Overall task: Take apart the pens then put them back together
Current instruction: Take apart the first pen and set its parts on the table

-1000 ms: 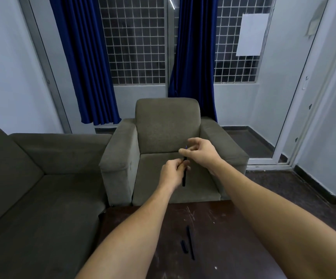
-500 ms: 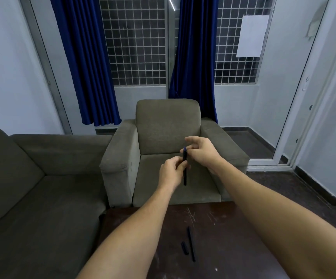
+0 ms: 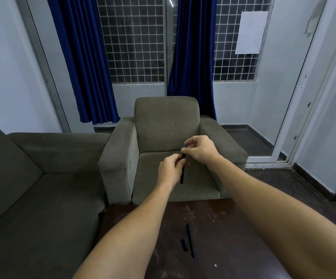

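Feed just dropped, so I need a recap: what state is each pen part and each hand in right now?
Pen: upright in the air, held by both hands.
Left hand: grips the pen's barrel.
Right hand: pinches the pen's top end.
Long thin piece: lying loose on the table.
Short piece: lying loose beside the long one.

Two bare forearms fill the lower part of the head view. The left forearm (image 3: pixel 126 234) shows as a long, even taper. The right forearm (image 3: pixel 273 208) looks much broader near the lower right corner, swollen by the wide-angle lens, and narrows to a slim wrist. The left hand (image 3: pixel 170 168) and the right hand (image 3: pixel 200 150) are bare too, with knuckles faintly ridged. The nails seem short, though they are too small to judge.
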